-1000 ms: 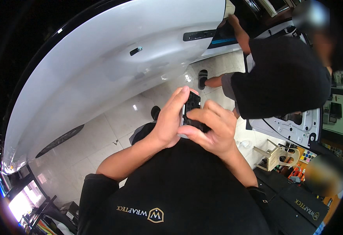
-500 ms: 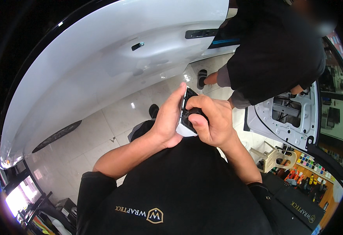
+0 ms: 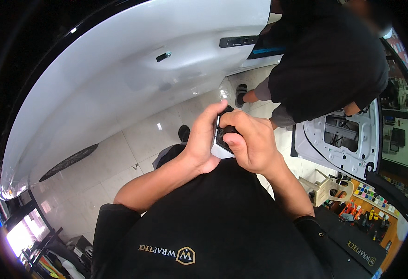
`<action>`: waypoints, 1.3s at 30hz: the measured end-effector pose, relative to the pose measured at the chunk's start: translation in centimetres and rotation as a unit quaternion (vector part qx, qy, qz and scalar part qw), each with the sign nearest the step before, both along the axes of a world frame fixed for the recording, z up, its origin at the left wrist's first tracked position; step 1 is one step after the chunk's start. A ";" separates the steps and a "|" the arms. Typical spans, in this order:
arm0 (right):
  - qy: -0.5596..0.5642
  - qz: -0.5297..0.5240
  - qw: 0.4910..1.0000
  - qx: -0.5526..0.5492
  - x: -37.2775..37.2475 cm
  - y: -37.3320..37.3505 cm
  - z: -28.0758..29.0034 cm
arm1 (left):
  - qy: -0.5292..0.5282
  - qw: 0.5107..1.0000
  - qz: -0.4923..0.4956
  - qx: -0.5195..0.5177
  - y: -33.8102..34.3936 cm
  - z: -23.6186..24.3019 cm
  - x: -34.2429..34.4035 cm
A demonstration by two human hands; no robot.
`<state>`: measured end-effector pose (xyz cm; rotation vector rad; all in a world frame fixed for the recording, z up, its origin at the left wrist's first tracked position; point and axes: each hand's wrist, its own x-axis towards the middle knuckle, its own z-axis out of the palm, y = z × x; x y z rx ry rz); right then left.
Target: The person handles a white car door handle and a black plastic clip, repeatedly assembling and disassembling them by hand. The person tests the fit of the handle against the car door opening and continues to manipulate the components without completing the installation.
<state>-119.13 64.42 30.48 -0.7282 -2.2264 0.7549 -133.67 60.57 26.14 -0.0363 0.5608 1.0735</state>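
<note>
In front of my chest, both hands are closed on a small part (image 3: 220, 149), white on its outer face and black inside. It looks like a piece of car trim, but its exact kind I cannot make out. My left hand (image 3: 200, 139) cups the white side, with the thumb up along the edge. From the other side, my right hand (image 3: 256, 142) presses its bent index finger and thumb into the black inside. The fingers cover much of the part. Beyond my hands is a large glossy white car panel (image 3: 115, 88) with a small cutout (image 3: 163, 56).
At the right, a person in dark clothes (image 3: 327, 69) bends beside an open, stripped car door (image 3: 301, 144). A cream plastic chair (image 3: 324, 191) and a board of tools (image 3: 374, 216) stand lower right. A lit screen (image 3: 27, 232) is lower left, above pale floor tiles (image 3: 106, 162).
The held part has tilted slightly, and the right fingers have shifted a little on its black side. Both hands keep their hold. The bending person has moved slightly.
</note>
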 end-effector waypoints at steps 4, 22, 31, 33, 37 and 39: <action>-0.020 -0.005 1.000 0.001 1.1 0.1 1.3 | 0.012 1.000 -0.014 0.025 0.2 -0.3 -0.2; 0.085 -0.052 0.995 0.008 2.3 2.7 -1.5 | 0.042 0.994 0.095 0.029 3.7 0.2 3.2; 0.120 -0.076 0.974 -0.175 9.4 6.5 2.0 | 0.091 0.991 0.071 0.069 8.5 1.2 6.6; 0.154 -0.069 0.971 -0.168 10.7 7.5 2.9 | 0.101 0.989 0.073 0.084 9.7 2.4 7.5; 0.153 -0.044 0.967 -0.198 13.6 9.0 4.2 | 0.094 0.988 0.038 0.116 11.6 3.5 8.8; 0.136 -0.032 0.977 -0.158 14.9 9.8 5.3 | 0.078 0.990 0.028 0.111 12.4 3.3 9.4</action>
